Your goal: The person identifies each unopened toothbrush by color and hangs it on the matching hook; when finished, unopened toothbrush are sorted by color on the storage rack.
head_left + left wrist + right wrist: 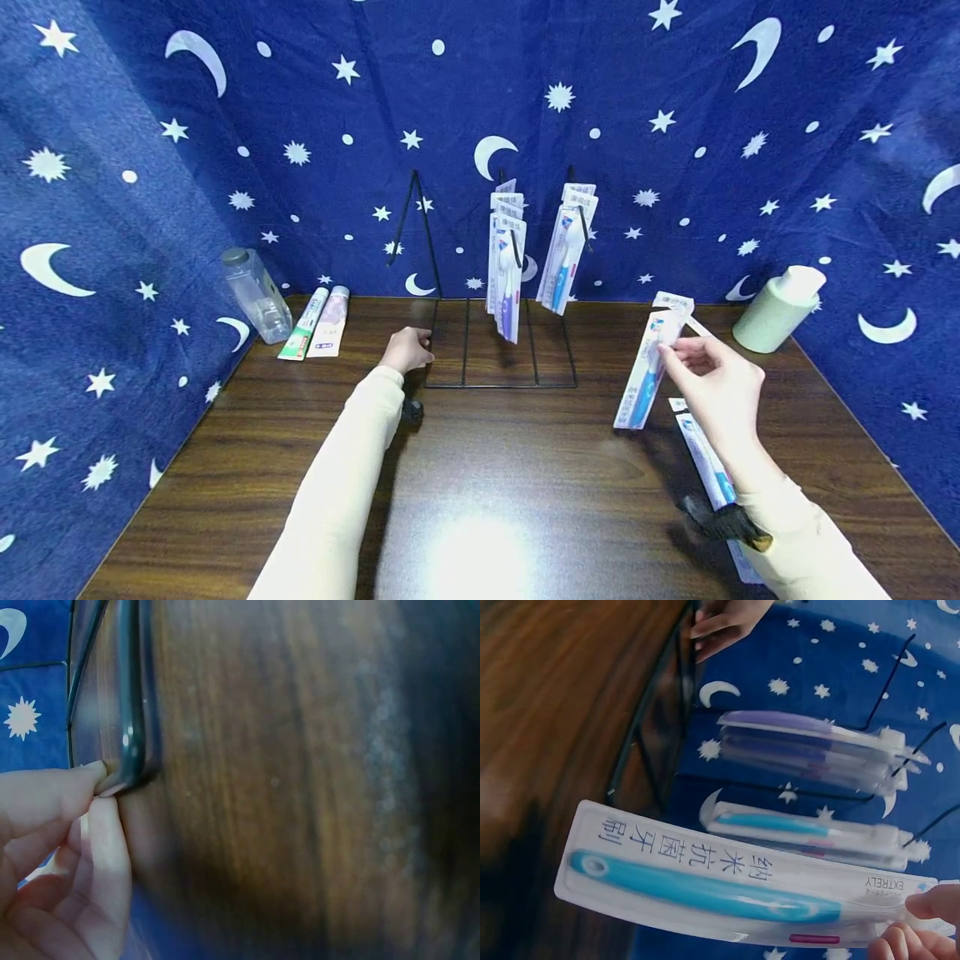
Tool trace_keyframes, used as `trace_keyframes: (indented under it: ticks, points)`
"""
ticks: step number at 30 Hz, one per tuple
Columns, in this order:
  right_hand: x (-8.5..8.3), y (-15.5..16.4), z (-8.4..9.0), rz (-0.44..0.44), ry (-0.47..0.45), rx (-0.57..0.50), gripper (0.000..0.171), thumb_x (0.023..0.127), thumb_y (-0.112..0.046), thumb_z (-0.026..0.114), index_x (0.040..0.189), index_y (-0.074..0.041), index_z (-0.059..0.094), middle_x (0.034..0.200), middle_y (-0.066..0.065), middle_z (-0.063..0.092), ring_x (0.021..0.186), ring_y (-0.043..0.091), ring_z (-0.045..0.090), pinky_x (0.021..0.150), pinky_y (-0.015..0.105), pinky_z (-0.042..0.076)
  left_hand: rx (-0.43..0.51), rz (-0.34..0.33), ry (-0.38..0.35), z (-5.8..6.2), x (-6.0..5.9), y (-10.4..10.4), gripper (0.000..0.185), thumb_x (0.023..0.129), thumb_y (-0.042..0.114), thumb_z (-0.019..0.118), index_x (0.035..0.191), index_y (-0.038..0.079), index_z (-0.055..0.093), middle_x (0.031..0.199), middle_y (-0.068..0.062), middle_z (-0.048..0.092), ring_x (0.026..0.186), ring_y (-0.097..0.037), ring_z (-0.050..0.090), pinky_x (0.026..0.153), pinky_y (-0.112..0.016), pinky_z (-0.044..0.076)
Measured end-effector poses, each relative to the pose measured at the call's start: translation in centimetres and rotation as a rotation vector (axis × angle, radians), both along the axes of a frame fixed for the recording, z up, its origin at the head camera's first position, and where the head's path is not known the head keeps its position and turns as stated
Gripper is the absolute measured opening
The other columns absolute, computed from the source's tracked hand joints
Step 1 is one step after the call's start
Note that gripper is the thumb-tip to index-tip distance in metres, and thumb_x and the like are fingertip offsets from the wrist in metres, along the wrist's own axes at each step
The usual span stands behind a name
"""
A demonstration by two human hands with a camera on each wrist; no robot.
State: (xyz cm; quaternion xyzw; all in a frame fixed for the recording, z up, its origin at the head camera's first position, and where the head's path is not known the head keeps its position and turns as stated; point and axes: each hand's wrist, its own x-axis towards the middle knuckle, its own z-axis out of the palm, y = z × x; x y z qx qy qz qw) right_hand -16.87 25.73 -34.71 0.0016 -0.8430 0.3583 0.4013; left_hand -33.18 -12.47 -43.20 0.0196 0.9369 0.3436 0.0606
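Observation:
My left hand pinches the front left corner of the black wire rack; in the left wrist view its fingertips close on the rack's wire. My right hand holds a packaged blue toothbrush by its top end, above the table to the right of the rack. In the right wrist view that pack fills the foreground, pinched by my fingers. Purple toothbrush packs and blue ones hang on two of the rack's hooks. The left hook is bare.
More toothbrush packs lie on the wooden table under my right forearm, and one behind the held pack. Two toothpaste boxes and a clear bottle stand back left. A pale green container is back right. Blue star cloth surrounds the table.

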Motion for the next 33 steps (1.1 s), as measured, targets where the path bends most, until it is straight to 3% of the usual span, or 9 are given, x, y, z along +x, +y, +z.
trace_keyframes:
  ticks: [3, 8, 10, 17, 25, 33]
  points:
    - [-0.7, -1.1, 0.6, 0.039, 0.020, -0.021, 0.011, 0.076, -0.008, 0.075, 0.081, 0.002, 0.071, 0.066, -0.027, 0.056, 0.057, -0.018, 0.049, 0.054, 0.001, 0.038, 0.001, 0.000, -0.008, 0.0, 0.0, 0.1, 0.054, 0.076, -0.002, 0.068, 0.128, -0.002, 0.057, 0.106, -0.014, 0.066, 0.071, -0.014, 0.066, 0.066, -0.022, 0.055]
    - [-2.0, -3.1, 1.4, 0.105, 0.047, -0.038, 0.011, 0.077, -0.006, 0.074, 0.081, 0.003, 0.070, 0.068, 0.007, 0.066, 0.059, -0.016, 0.049, 0.056, 0.002, 0.040, -0.013, 0.002, -0.012, 0.2, 0.1, 0.2, 0.054, 0.077, -0.001, 0.068, 0.129, -0.002, 0.056, 0.108, -0.014, 0.066, 0.071, -0.015, 0.067, 0.067, -0.022, 0.055]
    - [-2.5, -3.8, 1.7, 0.122, 0.058, -0.044, 0.011, 0.077, -0.006, 0.074, 0.081, 0.004, 0.069, 0.069, 0.014, 0.066, 0.060, -0.016, 0.048, 0.056, 0.002, 0.040, -0.026, -0.001, -0.007, 0.2, 0.1, 0.2, 0.054, 0.076, 0.000, 0.068, 0.129, -0.002, 0.056, 0.108, -0.013, 0.067, 0.072, -0.016, 0.068, 0.068, -0.022, 0.055]
    - [-3.6, -5.8, 2.7, 0.173, 0.096, -0.066, 0.014, 0.078, -0.006, 0.074, 0.082, 0.006, 0.068, 0.068, 0.015, 0.067, 0.059, -0.017, 0.048, 0.055, 0.002, 0.040, -0.018, 0.011, -0.001, 0.1, 0.1, 0.1, 0.054, 0.075, -0.001, 0.069, 0.128, -0.001, 0.058, 0.108, -0.013, 0.068, 0.076, -0.020, 0.070, 0.073, -0.024, 0.056]
    - [-4.5, -7.2, 3.4, 0.215, 0.094, -0.121, 0.015, 0.079, -0.006, 0.073, 0.085, 0.006, 0.068, 0.070, 0.016, 0.068, 0.058, -0.014, 0.051, 0.054, 0.004, 0.042, 0.012, 0.011, -0.010, -0.1, -0.1, 0.0, 0.053, 0.076, -0.002, 0.068, 0.128, -0.001, 0.058, 0.106, -0.013, 0.067, 0.072, -0.016, 0.068, 0.065, -0.021, 0.056]
    - [-5.9, -7.5, 3.5, 0.232, 0.066, -0.105, 0.014, 0.079, -0.007, 0.073, 0.084, 0.005, 0.069, 0.070, 0.016, 0.068, 0.058, -0.014, 0.049, 0.055, 0.004, 0.041, 0.006, 0.010, -0.002, -0.3, -0.3, -0.1, 0.053, 0.076, -0.001, 0.068, 0.127, -0.002, 0.058, 0.102, -0.011, 0.067, 0.068, -0.014, 0.067, 0.065, -0.021, 0.056]
